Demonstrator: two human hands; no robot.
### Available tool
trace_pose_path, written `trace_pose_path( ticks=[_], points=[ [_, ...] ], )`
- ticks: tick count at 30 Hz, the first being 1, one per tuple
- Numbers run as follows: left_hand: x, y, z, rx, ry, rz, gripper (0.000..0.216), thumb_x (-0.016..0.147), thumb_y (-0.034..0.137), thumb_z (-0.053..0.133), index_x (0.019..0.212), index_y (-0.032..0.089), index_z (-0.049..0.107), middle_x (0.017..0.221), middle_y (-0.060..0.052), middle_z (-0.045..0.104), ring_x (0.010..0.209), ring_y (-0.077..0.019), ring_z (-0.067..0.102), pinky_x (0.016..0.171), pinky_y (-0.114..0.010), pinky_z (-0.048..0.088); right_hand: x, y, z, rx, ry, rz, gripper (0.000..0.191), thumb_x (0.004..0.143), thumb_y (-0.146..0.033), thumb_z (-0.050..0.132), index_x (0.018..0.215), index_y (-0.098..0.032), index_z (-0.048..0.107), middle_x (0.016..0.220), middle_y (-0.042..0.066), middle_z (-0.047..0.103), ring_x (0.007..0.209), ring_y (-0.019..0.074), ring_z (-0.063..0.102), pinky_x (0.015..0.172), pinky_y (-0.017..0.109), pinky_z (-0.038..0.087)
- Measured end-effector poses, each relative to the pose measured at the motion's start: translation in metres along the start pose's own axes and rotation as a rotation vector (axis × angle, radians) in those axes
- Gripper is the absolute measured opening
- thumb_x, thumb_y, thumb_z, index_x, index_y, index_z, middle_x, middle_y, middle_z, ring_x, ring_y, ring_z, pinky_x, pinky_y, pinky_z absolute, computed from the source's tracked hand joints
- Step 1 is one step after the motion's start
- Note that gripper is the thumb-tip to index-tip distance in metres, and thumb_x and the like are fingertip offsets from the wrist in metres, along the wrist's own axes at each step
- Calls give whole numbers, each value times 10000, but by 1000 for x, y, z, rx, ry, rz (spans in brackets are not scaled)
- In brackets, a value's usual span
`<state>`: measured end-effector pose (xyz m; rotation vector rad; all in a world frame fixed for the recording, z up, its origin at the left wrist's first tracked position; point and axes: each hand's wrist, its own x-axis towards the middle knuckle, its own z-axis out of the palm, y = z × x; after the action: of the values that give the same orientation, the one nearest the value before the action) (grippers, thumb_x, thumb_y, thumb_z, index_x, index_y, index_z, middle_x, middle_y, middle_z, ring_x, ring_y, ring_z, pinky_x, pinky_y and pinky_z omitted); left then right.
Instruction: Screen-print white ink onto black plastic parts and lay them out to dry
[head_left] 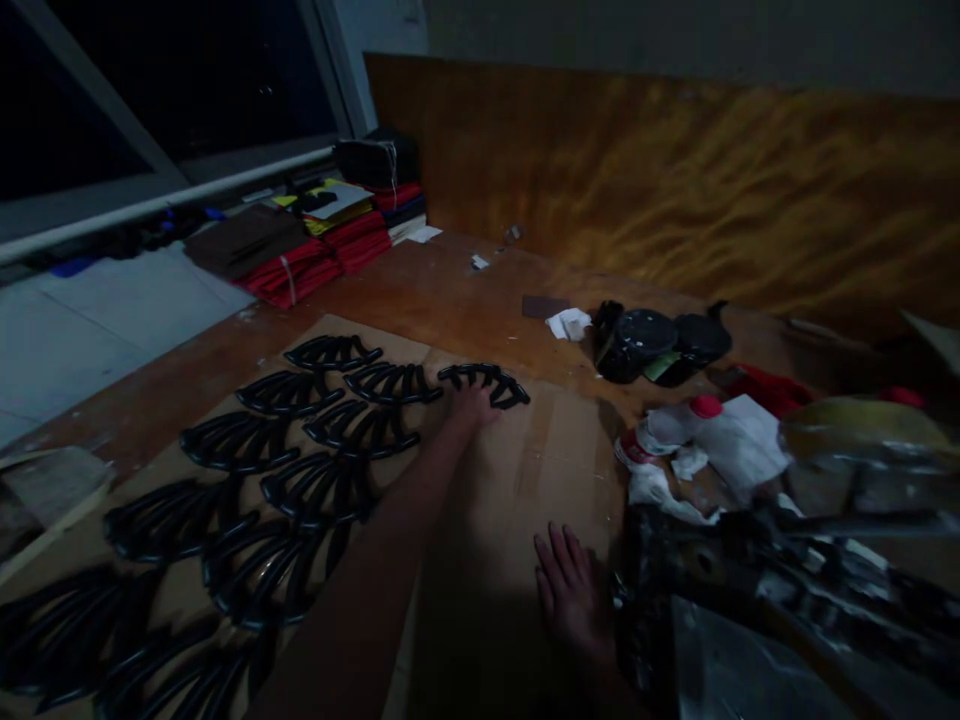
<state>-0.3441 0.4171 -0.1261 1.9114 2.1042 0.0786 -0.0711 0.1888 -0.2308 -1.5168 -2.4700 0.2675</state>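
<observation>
My left hand (474,402) reaches out to the far edge of a cardboard sheet and grips a glossy black wing-shaped piece (501,382) with several curved ribs. The fingertips are partly hidden behind it. Alike black wing-shaped pieces lie in rows on the left of the cardboard, among them one just beside my hand (394,382) and one nearer me (259,570). My right hand (576,598) rests flat on the cardboard (559,450), fingers spread, holding nothing.
At right, a dark machine or metal frame (697,560) stands close to my right hand. White crumpled cloths (739,445) and black rolls or tubs (643,340) lie behind it. Red folded stacks (322,262) sit by the window; a wooden board (637,180) closes the back.
</observation>
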Motion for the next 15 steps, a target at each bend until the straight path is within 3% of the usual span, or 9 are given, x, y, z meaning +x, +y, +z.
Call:
trace_pose_path(
  ticks=[4, 7, 11, 15],
  points=[
    [-9, -5, 8, 28, 78, -94, 588, 891, 376, 525, 1428, 148, 447, 1505, -209, 404, 1396, -410, 307, 1117, -629, 197, 1, -7, -7, -5, -20, 16, 475, 953, -317, 405, 1416, -386, 487, 1501, -16, 418, 1418, 281, 337, 1136, 552, 311],
    [-40, 2, 31, 8, 240, -18, 621, 913, 322, 502, 1494, 169, 345, 1600, -175, 248, 1468, -392, 174, 1156, -610, 145, 2, -11, -13, -17, 17, -3, 472, 961, -299, 407, 1423, -333, 493, 1520, 6, 391, 1426, 276, 330, 1133, 530, 318],
    [-99, 16, 76, -117, 383, 12, 553, 948, 314, 425, 1445, 71, 408, 1529, -214, 382, 1451, -351, 270, 1169, -526, 237, 4, -12, -11, -20, 144, -57, 452, 956, -258, 444, 1400, -269, 526, 1519, 39, 409, 1420, 281, 347, 1126, 511, 316],
    [-160, 26, 99, -147, 360, 5, 525, 939, 305, 387, 1371, 26, 499, 1444, -226, 492, 1380, -342, 407, 1166, -479, 286, 11, -21, -12, 61, 160, -3, 404, 944, -242, 483, 1333, -246, 590, 1471, 71, 484, 1387, 289, 394, 1125, 533, 287]
  ],
)
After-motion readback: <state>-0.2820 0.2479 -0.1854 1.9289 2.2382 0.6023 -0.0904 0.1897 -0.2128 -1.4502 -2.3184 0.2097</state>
